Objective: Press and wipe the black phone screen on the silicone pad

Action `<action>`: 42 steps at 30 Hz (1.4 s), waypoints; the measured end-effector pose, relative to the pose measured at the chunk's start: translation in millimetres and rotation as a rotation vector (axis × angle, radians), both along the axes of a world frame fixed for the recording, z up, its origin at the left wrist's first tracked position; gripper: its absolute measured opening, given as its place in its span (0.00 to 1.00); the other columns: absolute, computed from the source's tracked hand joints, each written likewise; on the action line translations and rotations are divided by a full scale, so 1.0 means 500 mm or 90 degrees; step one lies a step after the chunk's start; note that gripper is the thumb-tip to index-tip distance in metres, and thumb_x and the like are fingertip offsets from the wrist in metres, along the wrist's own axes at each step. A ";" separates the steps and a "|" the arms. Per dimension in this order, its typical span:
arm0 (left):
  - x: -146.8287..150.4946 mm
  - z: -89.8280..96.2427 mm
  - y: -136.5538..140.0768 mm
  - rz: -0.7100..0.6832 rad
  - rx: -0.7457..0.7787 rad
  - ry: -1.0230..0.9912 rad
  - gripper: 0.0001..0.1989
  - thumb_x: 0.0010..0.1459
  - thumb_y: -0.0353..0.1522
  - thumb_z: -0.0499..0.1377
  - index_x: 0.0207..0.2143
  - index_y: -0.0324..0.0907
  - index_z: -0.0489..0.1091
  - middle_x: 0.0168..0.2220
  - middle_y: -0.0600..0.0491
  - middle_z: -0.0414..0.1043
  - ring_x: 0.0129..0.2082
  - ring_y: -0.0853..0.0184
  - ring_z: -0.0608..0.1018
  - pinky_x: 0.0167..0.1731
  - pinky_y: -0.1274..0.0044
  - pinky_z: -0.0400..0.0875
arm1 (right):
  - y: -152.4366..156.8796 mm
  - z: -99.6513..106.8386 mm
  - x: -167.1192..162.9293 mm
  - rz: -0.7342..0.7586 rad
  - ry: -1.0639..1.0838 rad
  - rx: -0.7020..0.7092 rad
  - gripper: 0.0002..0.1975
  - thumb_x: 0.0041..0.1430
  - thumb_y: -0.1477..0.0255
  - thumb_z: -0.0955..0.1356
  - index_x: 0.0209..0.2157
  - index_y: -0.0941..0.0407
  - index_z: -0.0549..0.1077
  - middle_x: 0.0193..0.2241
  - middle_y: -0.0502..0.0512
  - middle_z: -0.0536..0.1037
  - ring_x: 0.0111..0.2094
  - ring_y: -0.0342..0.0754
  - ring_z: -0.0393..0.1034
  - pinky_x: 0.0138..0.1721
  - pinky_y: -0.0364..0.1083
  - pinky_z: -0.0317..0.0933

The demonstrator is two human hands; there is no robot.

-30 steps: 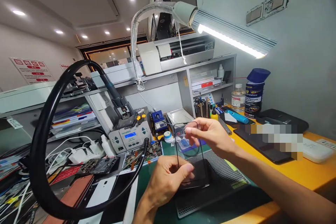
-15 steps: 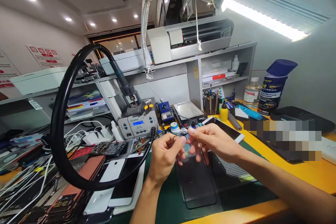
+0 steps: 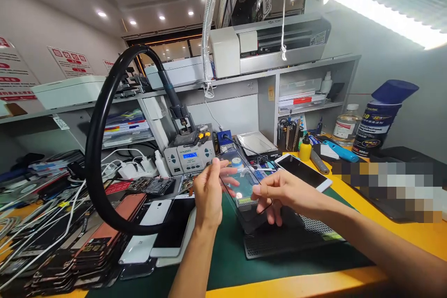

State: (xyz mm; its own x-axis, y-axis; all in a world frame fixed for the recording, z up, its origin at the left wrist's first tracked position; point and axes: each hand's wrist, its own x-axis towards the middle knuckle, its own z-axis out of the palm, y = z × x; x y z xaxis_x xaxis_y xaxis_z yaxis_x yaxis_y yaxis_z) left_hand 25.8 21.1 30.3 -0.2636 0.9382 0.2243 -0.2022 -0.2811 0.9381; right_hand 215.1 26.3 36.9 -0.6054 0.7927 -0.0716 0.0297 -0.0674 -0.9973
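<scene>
Both my hands hold a clear, phone-sized screen protector (image 3: pixel 247 191) with a thin black border, tilted above the bench. My left hand (image 3: pixel 208 195) grips its left edge, thumb on the near side and fingers showing through behind. On the right edge, my right hand (image 3: pixel 281 193) pinches the border between thumb and forefinger, its other fingers loosely curled below. Under the protector lies a dark mesh-patterned panel (image 3: pixel 279 243) on a green mat (image 3: pixel 230 265). A phone with a white frame and black screen (image 3: pixel 303 171) rests just beyond my right hand.
A black hose (image 3: pixel 93 167) loops up from the hot-air station (image 3: pixel 190 156) on the left. Stacked phone parts (image 3: pixel 101 237) and a white phone back (image 3: pixel 146 230) lie left of my arm. A yellow bottle (image 3: pixel 305 150) and spray can (image 3: pixel 377 123) stand at back right.
The screen protector has swung from hanging low to a raised tilt, showing the bench through it. My left hand has opened out along its edge; my right hand has moved lower. The view has shifted.
</scene>
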 end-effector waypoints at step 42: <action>-0.018 -0.020 0.020 -0.012 -0.008 0.038 0.16 0.53 0.44 0.66 0.29 0.39 0.74 0.23 0.57 0.69 0.20 0.72 0.70 0.15 0.81 0.65 | 0.300 0.014 0.156 -0.524 -0.737 0.372 0.18 0.67 0.65 0.69 0.54 0.59 0.72 0.52 0.62 0.75 0.49 0.54 0.74 0.48 0.55 0.71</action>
State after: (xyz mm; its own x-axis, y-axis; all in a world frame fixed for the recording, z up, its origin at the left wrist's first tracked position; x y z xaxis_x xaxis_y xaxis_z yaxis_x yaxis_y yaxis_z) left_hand 16.9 30.9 20.4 -0.2324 0.9459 0.2265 -0.1517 -0.2653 0.9522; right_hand 293.0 176.2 43.7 0.1671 0.9535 0.2508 0.9352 -0.0727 -0.3466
